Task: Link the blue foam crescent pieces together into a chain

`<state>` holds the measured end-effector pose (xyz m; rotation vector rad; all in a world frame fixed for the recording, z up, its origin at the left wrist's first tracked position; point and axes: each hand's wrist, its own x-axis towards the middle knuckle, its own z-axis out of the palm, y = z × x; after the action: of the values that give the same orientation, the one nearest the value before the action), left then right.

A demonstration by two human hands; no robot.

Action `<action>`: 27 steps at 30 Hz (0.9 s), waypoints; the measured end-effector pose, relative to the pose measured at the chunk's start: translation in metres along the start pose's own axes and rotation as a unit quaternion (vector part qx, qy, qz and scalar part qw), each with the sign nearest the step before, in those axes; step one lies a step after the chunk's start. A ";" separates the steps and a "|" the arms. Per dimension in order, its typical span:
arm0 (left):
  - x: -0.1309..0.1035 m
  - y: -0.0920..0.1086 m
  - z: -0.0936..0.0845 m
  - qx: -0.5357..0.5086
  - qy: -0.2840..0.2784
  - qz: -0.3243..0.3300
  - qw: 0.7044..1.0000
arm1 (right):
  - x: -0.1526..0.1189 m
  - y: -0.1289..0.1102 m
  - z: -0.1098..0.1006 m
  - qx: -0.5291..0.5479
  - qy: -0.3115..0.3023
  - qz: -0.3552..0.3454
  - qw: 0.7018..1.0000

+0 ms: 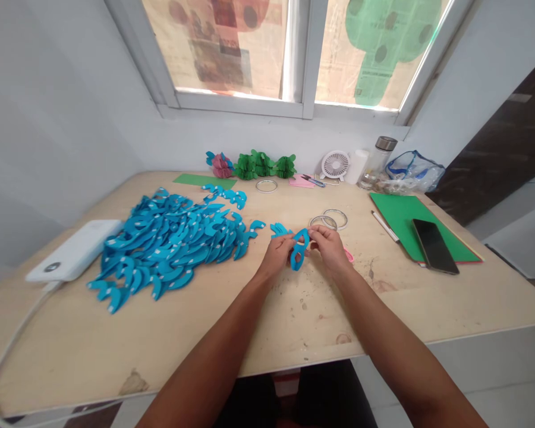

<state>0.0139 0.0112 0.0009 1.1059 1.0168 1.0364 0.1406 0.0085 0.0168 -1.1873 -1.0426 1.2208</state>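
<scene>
Blue looped piece (pixel 298 248) is clamped in my left grip (pixel 277 254) and right grip (pixel 329 244) over the surface (pixel 303 321); I observe the blue pile (pixel 173 235) at left.

Over on the left of the pale wooden bench (pixel 205 339), there's a white rectangular power bank (pixel 75 249), a white cable (pixel 21 324) running from its near end. Along the back, below the light-framed window (pixel 309 59), three green pleated-paper ornaments (pixel 262 164) line up beside a pink-and-blue paper one (pixel 222 166)! Next, a small round white fan (pixel 336 164), then a clear bottle with a metallic cap (pixel 378 164), hard by a see-through blue-trimmed bag (pixel 414 172). Down the right: a dark smartphone (pixel 434 245) lying across a flat green sheet (pixel 396 217), a slim white pen (pixel 384 226) alongside.
</scene>
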 end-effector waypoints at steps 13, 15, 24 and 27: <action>-0.014 0.014 0.004 0.013 0.002 0.010 1.000 | -0.001 0.000 -0.002 0.068 -0.031 0.040 0.996; -0.013 0.012 0.003 -0.002 -0.028 -0.002 1.000 | -0.003 -0.001 -0.001 0.105 -0.042 0.064 0.991; -0.015 0.012 -0.005 0.001 -0.098 -0.039 0.994 | -0.006 -0.004 0.000 0.134 -0.065 0.089 0.985; -0.016 0.015 -0.005 0.014 -0.101 -0.044 0.994 | -0.006 -0.003 -0.001 0.127 -0.063 0.087 0.986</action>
<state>0.0037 -0.0010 0.0163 1.1535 0.9101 0.8245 0.1411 0.0030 0.0203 -1.0276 -0.8571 1.5342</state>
